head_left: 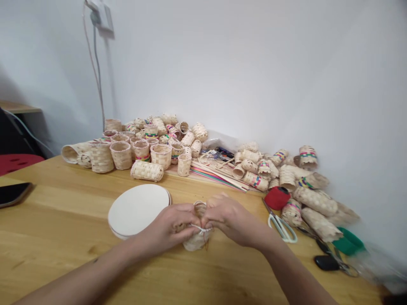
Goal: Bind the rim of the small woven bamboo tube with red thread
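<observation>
A small woven basket [196,242] of pale bamboo strips is between my two hands, just above or on the wooden table. My left hand [178,223] is closed on its left side, thumb and fingers pinching at the rim. From the right, my right hand [227,218] pinches the same rim, its fingertips close to the left ones. A white strip runs along the rim under my fingers, and a thin reddish thread [206,245] hangs beside it. My fingers hide part of the basket's opening. White round discs [138,209] lie stacked beside my left hand.
Many woven baskets [121,155] crowd the table's back edge. Coloured strips [219,176] lie in the middle. To the right are scissors [281,226], a red spool [277,198], a green container [348,241] and keys with a black fob [326,262]. A phone [14,193] lies left.
</observation>
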The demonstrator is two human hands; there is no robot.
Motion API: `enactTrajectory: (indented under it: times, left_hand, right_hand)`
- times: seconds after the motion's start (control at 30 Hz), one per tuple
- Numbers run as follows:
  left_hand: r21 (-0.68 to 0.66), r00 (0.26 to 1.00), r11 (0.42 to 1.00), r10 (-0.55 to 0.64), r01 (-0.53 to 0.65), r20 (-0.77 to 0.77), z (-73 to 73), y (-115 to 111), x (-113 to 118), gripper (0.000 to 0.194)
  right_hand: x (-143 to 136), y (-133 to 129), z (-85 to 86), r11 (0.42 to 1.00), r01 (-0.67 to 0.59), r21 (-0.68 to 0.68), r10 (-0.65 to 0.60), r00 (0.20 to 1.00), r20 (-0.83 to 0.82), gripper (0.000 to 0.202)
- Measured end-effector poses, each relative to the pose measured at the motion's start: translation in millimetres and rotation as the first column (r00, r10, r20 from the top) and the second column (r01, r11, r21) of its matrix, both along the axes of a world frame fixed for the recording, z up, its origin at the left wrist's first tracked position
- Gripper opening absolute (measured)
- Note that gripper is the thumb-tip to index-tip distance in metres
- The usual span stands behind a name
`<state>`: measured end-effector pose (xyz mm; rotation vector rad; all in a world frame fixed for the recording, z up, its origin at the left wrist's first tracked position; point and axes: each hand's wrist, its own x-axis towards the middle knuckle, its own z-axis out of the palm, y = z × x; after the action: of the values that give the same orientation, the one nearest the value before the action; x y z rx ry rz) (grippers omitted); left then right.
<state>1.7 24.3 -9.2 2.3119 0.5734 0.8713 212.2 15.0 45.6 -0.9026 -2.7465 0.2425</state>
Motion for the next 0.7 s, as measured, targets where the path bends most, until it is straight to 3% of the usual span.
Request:
enactTrajectory:
  times: [0.13,0.37,0.57,0.7]
  left_hand:
    - [0.023,0.999,0.999,0.023,-0.024,0.030,-3.4,5,-1,0.017]
    - [-0.013,0.998,0.999,-0.037,0.037,0.052,-2.6,7,-3,0.016]
    - [-0.043,0.998,0.999,0.020,-0.018,0.055,-3.4,7,-2,0.012]
    - [-0.045,0.985,0.990,0.141,-0.137,0.105,-7.3,10,-1,0.010]
  right_hand:
    - [2,5,7.0,0.997,0.018,-0.072,-0.022,0.999,-0.049,0.020]
    - [2,6,9.4,0.983,0.120,-0.139,-0.135,0.985,-0.108,0.018]
    - [-10,5,1.6,0.992,0.048,-0.117,-0.061,0.991,-0.117,0.017]
    - [-7,-2,-5.8,0.992,0.119,0.044,-0.103,0.957,-0.272,0.017]
